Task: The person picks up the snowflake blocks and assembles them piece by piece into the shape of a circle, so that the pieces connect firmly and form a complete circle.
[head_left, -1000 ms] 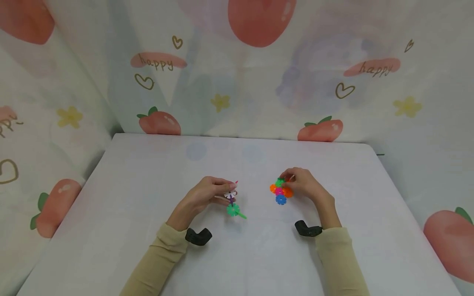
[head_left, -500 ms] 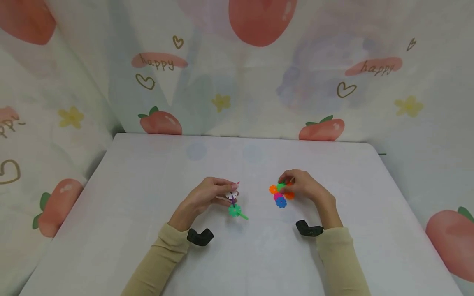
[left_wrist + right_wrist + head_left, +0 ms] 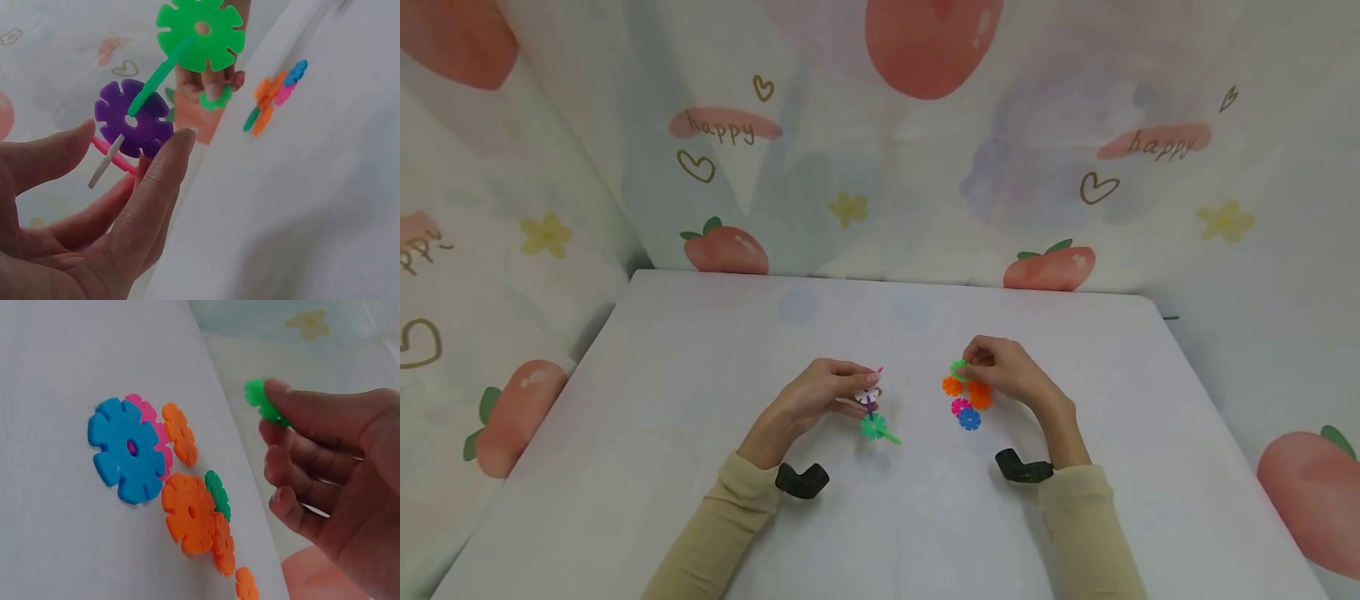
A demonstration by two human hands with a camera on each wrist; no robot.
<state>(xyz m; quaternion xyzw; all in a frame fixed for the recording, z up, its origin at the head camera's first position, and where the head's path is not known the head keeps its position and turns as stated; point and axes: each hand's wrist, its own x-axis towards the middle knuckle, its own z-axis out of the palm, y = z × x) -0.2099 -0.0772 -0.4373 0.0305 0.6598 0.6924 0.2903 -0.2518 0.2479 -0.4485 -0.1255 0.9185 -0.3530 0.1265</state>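
While left hand [image 3: 820, 392] pinches the joined disc stack [image 3: 871, 408] left of the loose disc pile [image 3: 966, 402] on the table [image 3: 700, 375], right hand [image 3: 1007, 371] pinches one green disc [image 3: 957, 367] just above that pile.

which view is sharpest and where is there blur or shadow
Right wrist: the blue disc is crisp, the hand softer at the frame edge. Left wrist: the purple disc is sharp, the far discs soft. Head: even light, faint shadows on the table, small pieces lack detail.
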